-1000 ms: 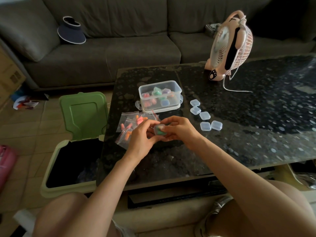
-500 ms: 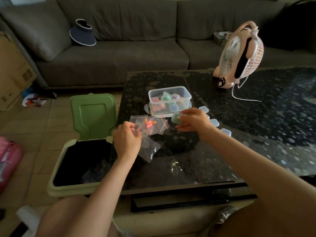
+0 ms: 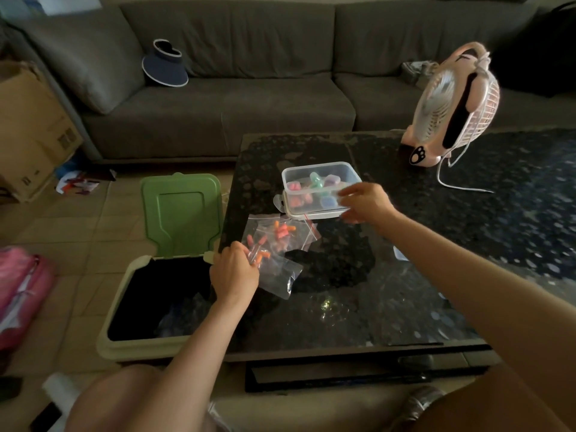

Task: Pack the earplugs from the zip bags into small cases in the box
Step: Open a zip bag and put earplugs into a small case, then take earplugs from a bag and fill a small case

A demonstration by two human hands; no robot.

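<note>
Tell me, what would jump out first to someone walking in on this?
Colour against the dark table: orange earplugs in clear zip bags near its left edge, where the person's left grip pinches one, and pastel small cases in the clear box behind, with the right grip at its near corner. A pink fan stands at the table's far side; an open green-lidded bin sits on the floor, left of the table.
</note>
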